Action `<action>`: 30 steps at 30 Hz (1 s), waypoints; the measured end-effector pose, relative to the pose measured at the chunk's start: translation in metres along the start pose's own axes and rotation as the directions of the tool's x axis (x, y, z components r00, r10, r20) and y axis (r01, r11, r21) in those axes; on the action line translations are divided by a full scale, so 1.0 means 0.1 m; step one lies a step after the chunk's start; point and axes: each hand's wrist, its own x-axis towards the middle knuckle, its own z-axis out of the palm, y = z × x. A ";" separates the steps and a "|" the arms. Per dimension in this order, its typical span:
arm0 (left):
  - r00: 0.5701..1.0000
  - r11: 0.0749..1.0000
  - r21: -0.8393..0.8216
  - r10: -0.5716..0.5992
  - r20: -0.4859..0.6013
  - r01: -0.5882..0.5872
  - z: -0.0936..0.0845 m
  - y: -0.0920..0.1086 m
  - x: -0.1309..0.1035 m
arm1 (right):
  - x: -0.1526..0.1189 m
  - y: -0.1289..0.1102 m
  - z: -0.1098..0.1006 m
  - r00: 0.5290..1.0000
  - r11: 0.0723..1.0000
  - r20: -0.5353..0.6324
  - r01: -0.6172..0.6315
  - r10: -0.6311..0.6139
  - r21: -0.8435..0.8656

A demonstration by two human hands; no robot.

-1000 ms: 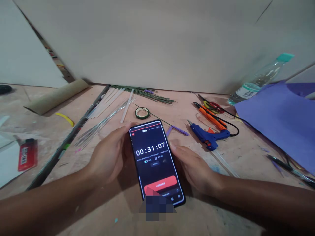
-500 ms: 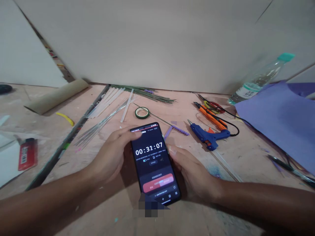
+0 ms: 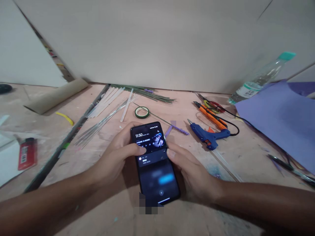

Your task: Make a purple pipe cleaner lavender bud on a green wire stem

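Note:
A smartphone (image 3: 157, 177) is held upright and slightly tilted between both hands, its lit screen facing me with a clock, a music player and a notification. My left hand (image 3: 118, 150) grips its left edge, the thumb lying over the upper part of the screen. My right hand (image 3: 188, 164) closes on the right edge, its thumb at the side of the glass. Fingers behind the phone are hidden. Just beyond it lie a roll of green tape (image 3: 142, 112) and a thin green stem with a purple twisted tip (image 3: 180, 130).
A blue glue gun (image 3: 208, 134), an orange cutter (image 3: 211, 116) and scissors (image 3: 214, 106) lie right. Behind are glue sticks (image 3: 108, 100), wires (image 3: 105, 121) and green stems (image 3: 152, 94). A bottle (image 3: 258, 80) leans by purple sheets (image 3: 278, 108). Left are a cardboard tube (image 3: 57, 96) and red lighter (image 3: 27, 154).
My left thumb has moved down the screen from the phone's top edge. The display has switched from a timer page to a panel with a clock, music player and notification.

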 end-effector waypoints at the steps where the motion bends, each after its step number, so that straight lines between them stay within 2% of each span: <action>1: 1.000 1.000 0.008 0.004 -0.003 -0.004 0.00 -0.01 0.00 | 0.00 0.00 0.00 1.000 1.000 0.004 0.003 -0.003 -0.008; 14: 0.999 0.997 0.074 0.012 -0.040 -0.009 0.00 -0.04 0.01 | -0.02 0.00 -0.03 1.000 0.995 0.014 -0.005 0.006 -0.096; 17: 0.999 1.000 -0.003 -0.004 -0.038 0.004 0.02 -0.01 0.01 | -0.01 -0.03 -0.04 0.997 0.991 0.079 0.010 0.001 -0.130; 20: 0.999 1.000 -0.013 -0.001 -0.048 0.000 0.02 0.00 0.01 | 0.00 -0.04 -0.05 0.992 0.981 0.125 0.039 -0.015 -0.192; 25: 0.997 1.000 -0.001 0.008 -0.071 -0.008 0.02 -0.01 0.03 | 0.01 0.00 -0.02 0.999 0.992 -0.014 0.029 -0.030 -0.119; 30: 0.995 0.999 -0.018 0.046 -0.091 -0.047 0.03 -0.02 0.02 | 0.04 0.05 -0.01 1.000 0.998 0.000 0.030 -0.030 -0.046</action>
